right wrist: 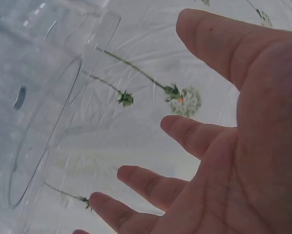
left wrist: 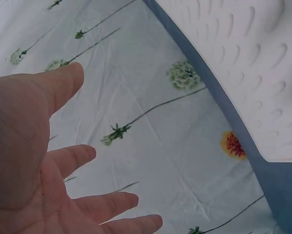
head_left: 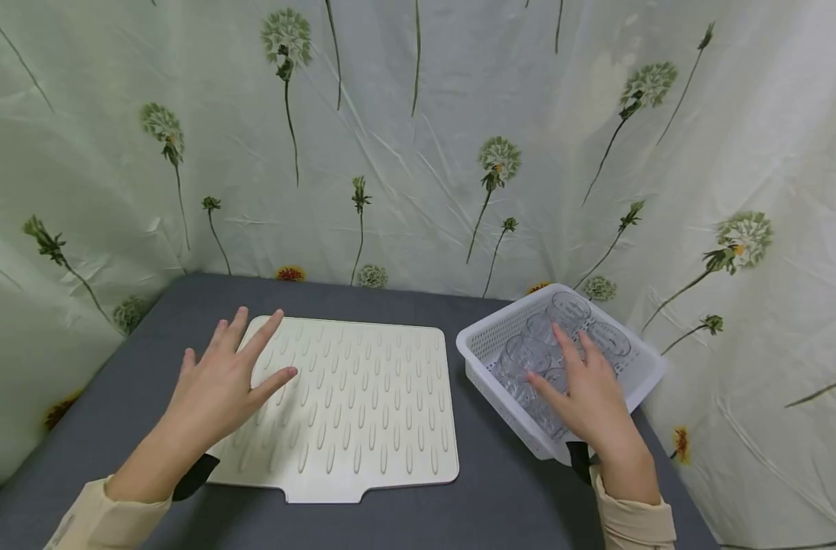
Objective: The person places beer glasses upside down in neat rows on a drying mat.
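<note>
My left hand (head_left: 218, 386) is spread over the left edge of a cream draining mat (head_left: 383, 412) with raised oval ridges, holding nothing. In the left wrist view its fingers and thumb are apart, and the mat (left wrist: 253, 73) shows at the upper right. Above a white plastic basket (head_left: 507, 424) my right hand (head_left: 586, 393) hovers, fingers spread and holding nothing. Several clear glasses (head_left: 528, 355) lie inside the basket, partly covered by this hand in the head view. Close up in the right wrist view, clear glass (right wrist: 33, 122) fills the left side, apart from the fingertips.
A dark grey cloth (head_left: 363, 302) covers the table under the mat and basket. Behind and on both sides hangs a pale curtain (head_left: 404, 153) printed with dandelions. The basket stands right of the mat, near the table's right edge.
</note>
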{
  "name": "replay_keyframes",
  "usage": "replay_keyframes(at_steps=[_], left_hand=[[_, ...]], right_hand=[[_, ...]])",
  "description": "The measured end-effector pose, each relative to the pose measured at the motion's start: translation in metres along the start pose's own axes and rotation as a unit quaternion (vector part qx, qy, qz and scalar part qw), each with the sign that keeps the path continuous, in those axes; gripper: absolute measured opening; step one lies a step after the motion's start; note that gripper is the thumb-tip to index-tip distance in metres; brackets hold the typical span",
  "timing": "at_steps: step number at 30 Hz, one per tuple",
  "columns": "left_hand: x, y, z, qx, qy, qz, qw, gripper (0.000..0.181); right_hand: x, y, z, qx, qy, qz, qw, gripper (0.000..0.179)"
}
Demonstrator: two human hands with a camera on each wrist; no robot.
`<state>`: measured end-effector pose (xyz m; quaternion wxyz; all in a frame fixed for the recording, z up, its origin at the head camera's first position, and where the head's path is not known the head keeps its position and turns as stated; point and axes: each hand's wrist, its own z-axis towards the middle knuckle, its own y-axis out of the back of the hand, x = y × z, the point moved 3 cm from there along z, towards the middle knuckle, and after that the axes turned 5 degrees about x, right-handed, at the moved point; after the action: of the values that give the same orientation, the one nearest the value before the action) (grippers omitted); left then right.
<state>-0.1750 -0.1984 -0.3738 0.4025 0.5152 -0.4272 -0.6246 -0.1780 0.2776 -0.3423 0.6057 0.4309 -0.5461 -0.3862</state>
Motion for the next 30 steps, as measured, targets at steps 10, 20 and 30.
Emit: replay_keyframes(at_steps=[10, 20, 30], left_hand=[[-0.009, -0.003, -0.007, -0.013, -0.026, -0.021, 0.9994, 0.089], [-0.013, -0.015, -0.016, -0.037, -0.064, -0.051, 0.9959, 0.086], [-0.017, -0.027, -0.025, -0.010, -0.084, -0.141, 0.9865, 0.085]], right_hand=[[-0.024, 0.005, -0.006, 0.018, -0.027, 0.020, 0.9993, 0.096], [-0.038, 0.003, -0.013, 0.041, -0.061, 0.044, 0.9963, 0.105], [-0.040, 0.002, -0.021, 0.043, -0.112, 0.063, 0.9907, 0.099]])
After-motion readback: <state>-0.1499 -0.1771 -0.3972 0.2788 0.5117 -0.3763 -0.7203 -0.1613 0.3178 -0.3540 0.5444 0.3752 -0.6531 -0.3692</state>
